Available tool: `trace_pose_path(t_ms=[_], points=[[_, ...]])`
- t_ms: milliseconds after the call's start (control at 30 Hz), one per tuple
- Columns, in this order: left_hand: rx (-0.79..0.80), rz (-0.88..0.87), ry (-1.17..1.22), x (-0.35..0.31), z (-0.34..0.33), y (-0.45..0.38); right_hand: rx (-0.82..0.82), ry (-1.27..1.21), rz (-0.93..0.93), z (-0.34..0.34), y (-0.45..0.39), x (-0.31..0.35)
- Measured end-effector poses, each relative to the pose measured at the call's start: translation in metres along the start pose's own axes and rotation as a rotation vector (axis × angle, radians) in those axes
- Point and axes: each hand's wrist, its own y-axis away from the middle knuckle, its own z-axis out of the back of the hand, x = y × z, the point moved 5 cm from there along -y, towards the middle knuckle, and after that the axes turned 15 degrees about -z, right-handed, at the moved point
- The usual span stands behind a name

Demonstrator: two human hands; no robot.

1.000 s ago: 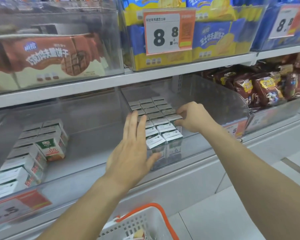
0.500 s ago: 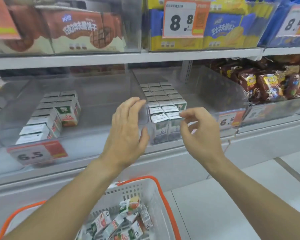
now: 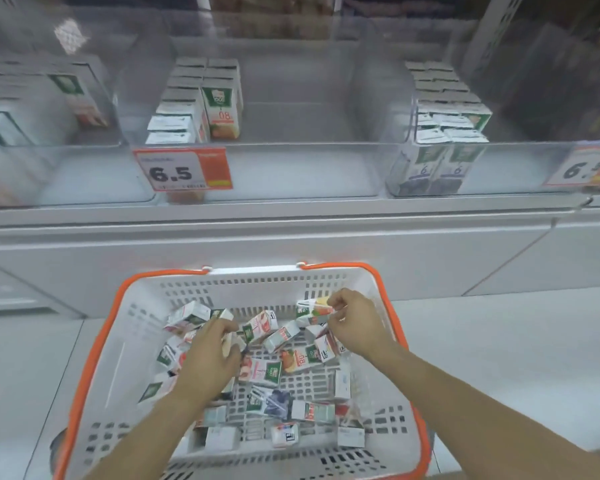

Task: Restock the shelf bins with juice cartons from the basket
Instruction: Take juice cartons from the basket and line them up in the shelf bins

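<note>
A white basket with an orange rim [image 3: 118, 358] sits below me, holding several small juice cartons [image 3: 264, 370] lying loose. My left hand [image 3: 210, 358] is down among the cartons, its fingers curled round one carton at the left of the pile. My right hand [image 3: 355, 323] pinches an orange-and-white carton [image 3: 312, 311] near the basket's far right wall. Above, clear shelf bins hold upright cartons: a middle bin [image 3: 291, 147] with two short rows [image 3: 194, 105] at its left, and a right bin with rows of purple-label cartons [image 3: 444, 109].
Orange price tags reading 6.5 [image 3: 182, 169] hang on the bin fronts. A further bin with cartons stands at the far left [image 3: 49, 98]. A grey shelf base [image 3: 291, 237] runs between bins and basket; pale floor lies on both sides.
Both hands have come down from the right shelf bin into the basket and taken hold of cartons. The view has tilted down from the shelves to the basket.
</note>
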Motion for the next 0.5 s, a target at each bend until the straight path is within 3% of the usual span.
trace_pose_path(t_ms=[167,333,500], points=[[0.042,0.083,-0.002,0.039,-0.013,0.005,-0.137,-0.045,-0.18,-0.03,-0.015,-0.026],[0.123,0.122,-0.01,0.047,-0.037,-0.007,0.077,-0.226,-0.241,-0.057,-0.031,-0.036],[0.078,0.086,-0.074,0.036,-0.056,-0.045,0.079,-0.329,-0.306,-0.067,-0.051,-0.045]])
